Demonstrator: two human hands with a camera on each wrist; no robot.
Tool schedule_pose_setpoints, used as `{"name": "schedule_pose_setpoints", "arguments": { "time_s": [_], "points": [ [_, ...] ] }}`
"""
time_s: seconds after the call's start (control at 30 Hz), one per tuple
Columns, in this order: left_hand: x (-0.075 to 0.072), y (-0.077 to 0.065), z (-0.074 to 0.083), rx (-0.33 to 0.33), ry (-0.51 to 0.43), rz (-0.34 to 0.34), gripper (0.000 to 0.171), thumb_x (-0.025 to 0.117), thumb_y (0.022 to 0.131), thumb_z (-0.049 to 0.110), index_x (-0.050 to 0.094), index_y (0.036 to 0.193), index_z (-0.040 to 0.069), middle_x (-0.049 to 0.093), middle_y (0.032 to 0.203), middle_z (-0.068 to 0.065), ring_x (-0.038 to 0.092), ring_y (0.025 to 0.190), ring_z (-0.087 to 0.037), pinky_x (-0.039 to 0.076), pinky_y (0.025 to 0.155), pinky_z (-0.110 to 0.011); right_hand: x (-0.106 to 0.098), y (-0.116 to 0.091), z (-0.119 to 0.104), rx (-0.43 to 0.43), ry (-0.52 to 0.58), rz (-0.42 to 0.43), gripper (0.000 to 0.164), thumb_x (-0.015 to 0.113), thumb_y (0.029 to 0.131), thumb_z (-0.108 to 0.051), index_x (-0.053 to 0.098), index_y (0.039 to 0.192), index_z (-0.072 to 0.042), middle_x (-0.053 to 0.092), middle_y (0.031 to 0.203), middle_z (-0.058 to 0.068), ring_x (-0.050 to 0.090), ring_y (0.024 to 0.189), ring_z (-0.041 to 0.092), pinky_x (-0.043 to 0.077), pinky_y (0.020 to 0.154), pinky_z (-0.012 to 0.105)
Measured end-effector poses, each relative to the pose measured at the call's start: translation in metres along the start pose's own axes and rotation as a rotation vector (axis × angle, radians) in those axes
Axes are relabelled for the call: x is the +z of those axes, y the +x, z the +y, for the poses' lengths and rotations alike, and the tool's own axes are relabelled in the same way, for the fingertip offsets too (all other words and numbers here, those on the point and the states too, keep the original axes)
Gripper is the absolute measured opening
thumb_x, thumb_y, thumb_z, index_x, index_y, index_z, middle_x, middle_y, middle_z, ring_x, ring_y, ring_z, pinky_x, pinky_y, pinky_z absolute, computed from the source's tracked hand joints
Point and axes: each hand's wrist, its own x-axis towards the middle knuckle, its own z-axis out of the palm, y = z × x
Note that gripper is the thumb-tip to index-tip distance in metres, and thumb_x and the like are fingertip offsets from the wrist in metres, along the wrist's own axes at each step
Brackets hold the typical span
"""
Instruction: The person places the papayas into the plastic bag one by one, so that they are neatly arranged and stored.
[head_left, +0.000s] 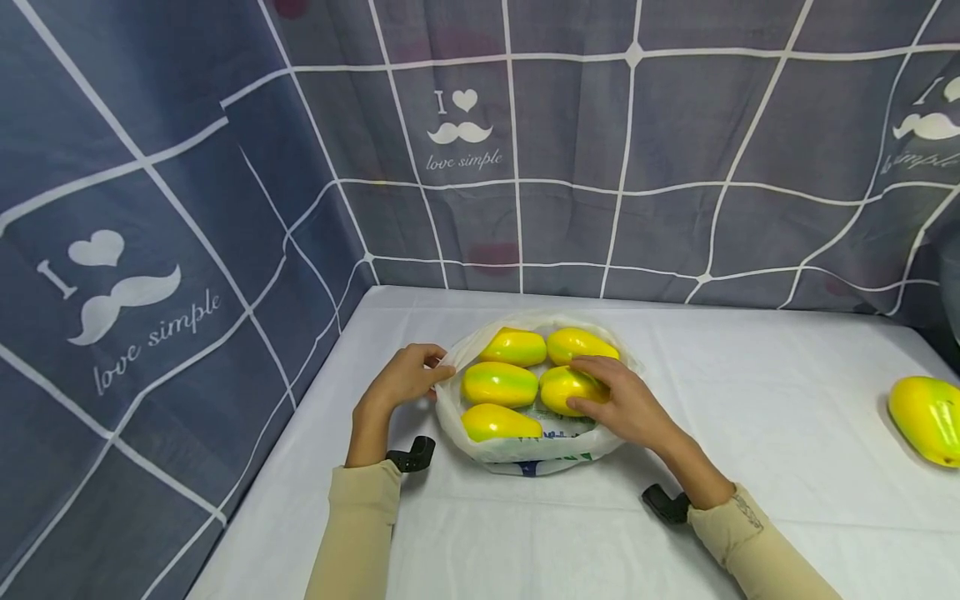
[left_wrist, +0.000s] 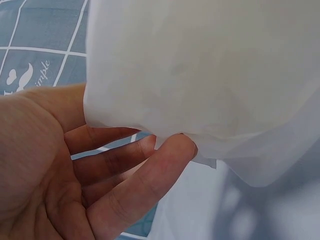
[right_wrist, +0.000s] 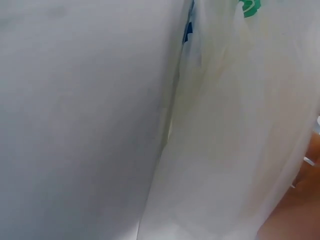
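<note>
A white plastic bag lies with its mouth spread, and several glossy yellow-green mangoes rest inside it. My left hand pinches the bag's left rim; in the left wrist view the thumb of that hand presses the film's edge. Reaching in over the right rim, my right hand grips one mango at the right of the bag, thumb on its near side and fingers over its top. The right wrist view shows mostly the bag's outer wall, which hides most of this hand.
Another mango lies on the white tablecloth at the far right. A dark checked curtain hangs behind and along the left side of the table. Black wrist mounts jut from both sleeves.
</note>
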Motion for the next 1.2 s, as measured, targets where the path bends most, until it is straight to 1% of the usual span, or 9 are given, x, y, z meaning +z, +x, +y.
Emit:
{"name": "schedule_pose_setpoints", "arguments": {
  "time_s": [0.27, 0.43, 0.53, 0.73, 0.9, 0.97, 1.07, 1.13, 1.2],
  "points": [
    [-0.001, 0.001, 0.002, 0.003, -0.006, -0.003, 0.038, 0.065, 0.096, 0.022, 0.061, 0.127, 0.000, 0.061, 0.118, -0.018, 0.070, 0.072, -0.028, 0.053, 0.076, -0.038, -0.016, -0.013, -0.004, 0.031, 0.093, 0.016, 0.055, 0.077, 0.088, -0.018, 0.057, 0.135, 0.002, 0.056, 0.137, 0.015, 0.049, 0.129, 0.034, 0.037, 0.105, 0.054],
    [0.000, 0.002, 0.001, -0.001, -0.011, -0.011, 0.039, 0.065, 0.097, 0.023, 0.060, 0.128, 0.000, 0.061, 0.119, -0.018, 0.070, 0.072, -0.027, 0.054, 0.076, -0.037, -0.028, -0.024, -0.002, 0.055, 0.095, 0.031, 0.055, 0.076, 0.088, -0.020, 0.057, 0.135, 0.000, 0.056, 0.138, 0.013, 0.047, 0.131, 0.035, 0.035, 0.105, 0.057],
    [0.000, 0.001, 0.001, -0.001, -0.006, -0.009, 0.039, 0.065, 0.097, 0.023, 0.060, 0.128, 0.000, 0.061, 0.119, -0.018, 0.070, 0.072, -0.027, 0.053, 0.077, -0.038, -0.035, -0.030, 0.001, 0.066, 0.077, 0.040, 0.054, 0.076, 0.089, -0.021, 0.057, 0.135, 0.000, 0.057, 0.137, 0.013, 0.047, 0.130, 0.036, 0.035, 0.104, 0.056],
    [0.000, 0.000, 0.000, -0.001, -0.004, -0.006, 0.040, 0.065, 0.097, 0.023, 0.059, 0.129, 0.000, 0.060, 0.120, -0.018, 0.070, 0.071, -0.027, 0.053, 0.079, -0.039, -0.049, -0.045, 0.006, 0.129, 0.048, 0.068, 0.052, 0.074, 0.090, -0.025, 0.058, 0.137, -0.007, 0.058, 0.137, 0.007, 0.048, 0.130, 0.031, 0.038, 0.104, 0.043],
    [0.000, 0.001, 0.000, -0.001, -0.007, -0.008, 0.038, 0.065, 0.097, 0.023, 0.060, 0.128, 0.001, 0.061, 0.119, -0.018, 0.070, 0.072, -0.027, 0.054, 0.077, -0.038, -0.061, -0.061, 0.009, 0.183, 0.031, 0.116, 0.050, 0.072, 0.092, -0.025, 0.058, 0.138, -0.013, 0.057, 0.137, 0.007, 0.048, 0.130, 0.029, 0.035, 0.099, 0.018],
    [0.000, 0.001, 0.000, 0.002, -0.008, -0.011, 0.037, 0.065, 0.097, 0.022, 0.061, 0.126, 0.001, 0.061, 0.119, -0.017, 0.070, 0.071, -0.027, 0.054, 0.076, -0.038, -0.064, -0.069, 0.013, 0.210, 0.028, 0.138, 0.048, 0.070, 0.094, -0.025, 0.057, 0.139, -0.015, 0.057, 0.138, 0.007, 0.047, 0.131, 0.022, 0.035, 0.103, 0.022],
    [-0.001, 0.001, -0.001, 0.005, -0.003, -0.013, 0.036, 0.065, 0.096, 0.022, 0.062, 0.125, 0.001, 0.061, 0.118, -0.017, 0.070, 0.071, -0.027, 0.054, 0.076, -0.037, -0.071, -0.080, 0.019, 0.247, 0.018, 0.165, 0.048, 0.068, 0.095, -0.025, 0.056, 0.140, -0.016, 0.056, 0.139, 0.008, 0.043, 0.132, 0.011, 0.034, 0.107, 0.034],
    [-0.001, 0.000, -0.001, 0.006, -0.005, -0.013, 0.036, 0.065, 0.096, 0.022, 0.062, 0.126, 0.001, 0.061, 0.118, -0.018, 0.070, 0.071, -0.027, 0.054, 0.076, -0.037, -0.075, -0.087, 0.024, 0.271, 0.009, 0.182, 0.047, 0.067, 0.096, -0.026, 0.056, 0.141, -0.017, 0.056, 0.139, 0.009, 0.042, 0.131, 0.004, 0.033, 0.108, 0.034],
    [-0.001, 0.000, -0.002, 0.004, -0.005, -0.011, 0.036, 0.065, 0.096, 0.022, 0.062, 0.125, 0.000, 0.061, 0.117, -0.018, 0.070, 0.071, -0.028, 0.054, 0.075, -0.037, -0.081, -0.093, 0.028, 0.286, 0.001, 0.199, 0.047, 0.067, 0.096, -0.026, 0.056, 0.141, -0.018, 0.055, 0.139, 0.011, 0.043, 0.130, 0.004, 0.030, 0.105, 0.018]
  ]
}}
